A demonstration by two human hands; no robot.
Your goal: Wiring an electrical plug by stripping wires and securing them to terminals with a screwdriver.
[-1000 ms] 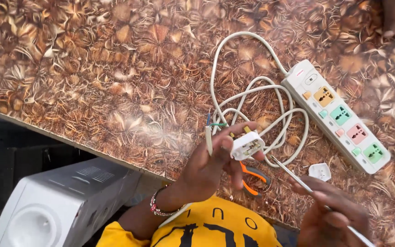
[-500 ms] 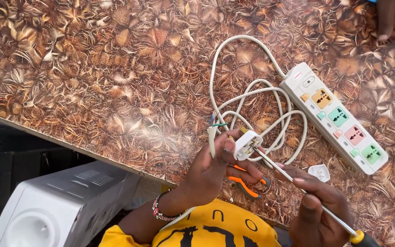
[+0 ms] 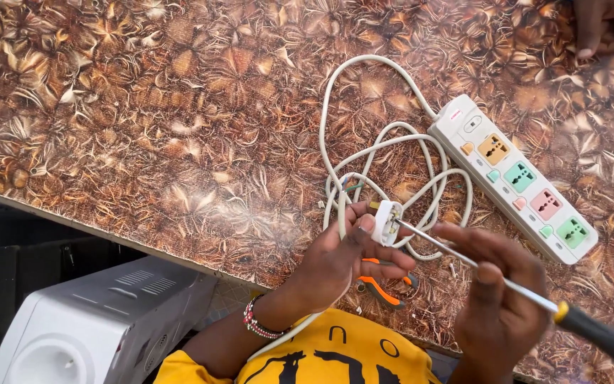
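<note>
Big brown table (image 3: 143,121) with a leafy pattern. White box (image 3: 101,327) down below its edge. On the table – long power strip (image 3: 513,178), white cord (image 3: 364,142) in loops. Left hand (image 3: 335,259) pinching a small white plug (image 3: 388,222) just above the table. Right hand (image 3: 495,299) wrapped round a screwdriver (image 3: 534,297) – tip on the plug. Orange pliers (image 3: 385,284) under the hands.

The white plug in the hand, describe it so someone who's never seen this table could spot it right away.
Start at the long white power strip on the brown patterned table and follow its looped white cord toward the person. The plug is the small white block pinched in the left hand. Unlike anything nearby, a screwdriver tip touches it.
</note>
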